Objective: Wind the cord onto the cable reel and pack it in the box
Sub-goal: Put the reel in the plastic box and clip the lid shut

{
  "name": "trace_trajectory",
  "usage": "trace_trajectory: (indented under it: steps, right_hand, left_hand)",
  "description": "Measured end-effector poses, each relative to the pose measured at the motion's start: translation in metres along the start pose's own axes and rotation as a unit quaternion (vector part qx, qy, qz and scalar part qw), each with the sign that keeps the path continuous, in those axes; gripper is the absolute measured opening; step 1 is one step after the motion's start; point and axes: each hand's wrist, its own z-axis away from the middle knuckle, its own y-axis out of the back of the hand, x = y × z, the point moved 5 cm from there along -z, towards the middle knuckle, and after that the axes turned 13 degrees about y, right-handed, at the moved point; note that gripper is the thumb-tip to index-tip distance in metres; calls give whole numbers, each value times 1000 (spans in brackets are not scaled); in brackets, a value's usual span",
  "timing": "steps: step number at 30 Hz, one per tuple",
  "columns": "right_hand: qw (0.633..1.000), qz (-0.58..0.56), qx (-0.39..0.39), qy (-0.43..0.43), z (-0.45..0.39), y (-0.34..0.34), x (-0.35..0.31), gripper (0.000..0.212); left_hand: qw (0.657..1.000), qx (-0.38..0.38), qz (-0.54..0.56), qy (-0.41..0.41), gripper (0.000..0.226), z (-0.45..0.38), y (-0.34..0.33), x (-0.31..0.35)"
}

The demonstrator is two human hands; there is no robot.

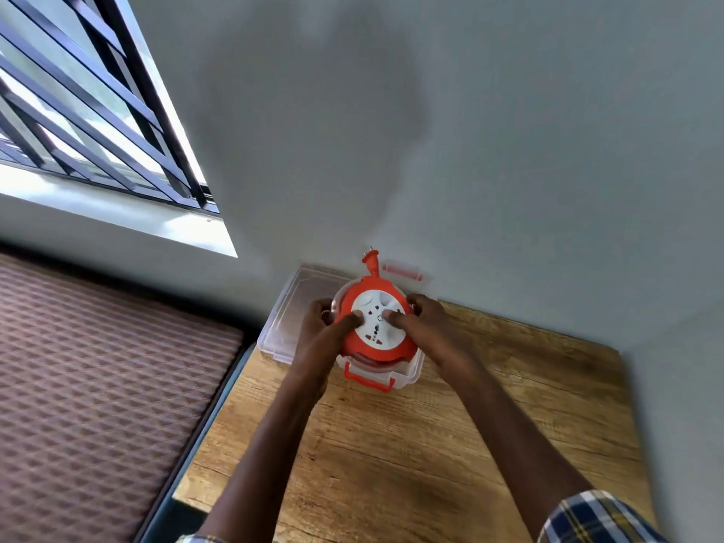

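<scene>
1. Holding the cable reel (376, 321) from both sides, I have it straight ahead of me at the far edge of the wooden table (431, 444), close to the wall (509, 150).
2. Head view, hands: my left hand (327, 327) grips the reel's left rim with the thumb laid on the white face; my right hand (425, 319) grips the right rim, thumb likewise on the face. Both hands are clamped on the reel, with its width between them. Neither hand is nearer; the reel sits centred between them.
3. Head view, key relation: the reel lies flat, socket face up, directly over the clear box (407, 376), and appears partly seated in its mouth. The box's orange latch (368, 380) shows on the near wall, below the reel's rim. I judge the coming move to be a straight push down, keeping the reel level.
4. Head view, long axis: the orange plug (371, 262) projects from the reel's far edge, pointing away from me toward the wall and past the box's far rim. I judge it may foul the lid unless tucked in.
5. Head view, appearance: an orange disc with a white round socket panel. The cord appears wound; I see no loose length.
6. Head view, lid: the clear lid (286, 319) lies just left of the box, touching it or nearly so; I cannot tell which.
</scene>
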Motion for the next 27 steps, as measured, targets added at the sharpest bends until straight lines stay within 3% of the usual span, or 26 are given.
trace_trajectory:
  steps: [4, 9, 17, 27]
  right_hand:
    - [990, 133, -46, 28, -13, -7, 1, 60]
    - [972, 218, -88, 11, -33, -6, 12, 54]
    - [965, 208, -148, -63, -54, -15, 30, 68]
    - [951, 259, -163, -44, -65, -20, 45, 66]
  left_hand:
    - [992, 37, -117, -34, 47, -10, -7, 6]
    - [966, 79, -237, -66, 46, -24, -18, 12]
    - [906, 121, -399, -78, 51, -42, -37, 10]
    - [835, 146, -513, -138, 62, -44, -56, -3]
